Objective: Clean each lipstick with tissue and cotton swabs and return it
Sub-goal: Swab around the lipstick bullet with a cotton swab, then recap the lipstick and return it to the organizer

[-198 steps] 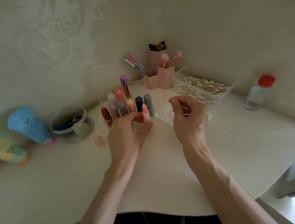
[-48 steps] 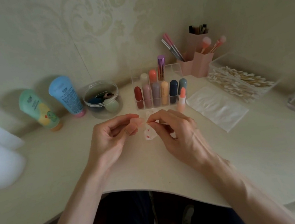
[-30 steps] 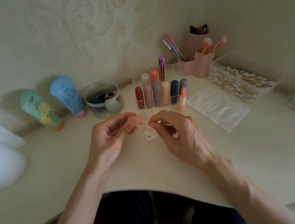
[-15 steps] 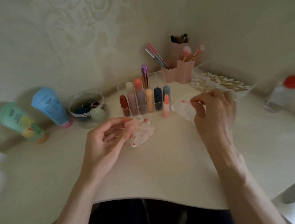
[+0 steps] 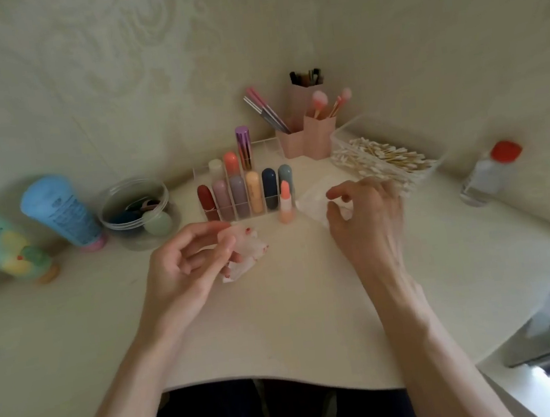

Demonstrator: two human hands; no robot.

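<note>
A clear organizer (image 5: 246, 208) at the back holds several capped lipsticks. An uncapped coral lipstick (image 5: 285, 200) stands on the table just in front of its right end. My left hand (image 5: 184, 266) pinches a pale pink lipstick cap (image 5: 226, 238) between thumb and fingers, right beside a crumpled tissue (image 5: 248, 256) with red stains that lies on the table. My right hand (image 5: 367, 221) hovers over the flat white tissue stack (image 5: 310, 201), thumb and forefinger apart; no swab shows in it. A clear box of cotton swabs (image 5: 384, 161) sits behind that hand.
A blue tube (image 5: 61, 212), a green tube (image 5: 0, 243) and a round clear tub (image 5: 137, 213) stand at the left. Pink brush holders (image 5: 306, 136) are in the corner. A red-capped bottle (image 5: 489, 173) stands at the right. The table's curved front edge (image 5: 286, 378) is near me.
My right hand left the stained tissue, swung right with a red-tipped swab, and now hangs over the tissue stack with no swab visible. The left hand keeps the cap.
</note>
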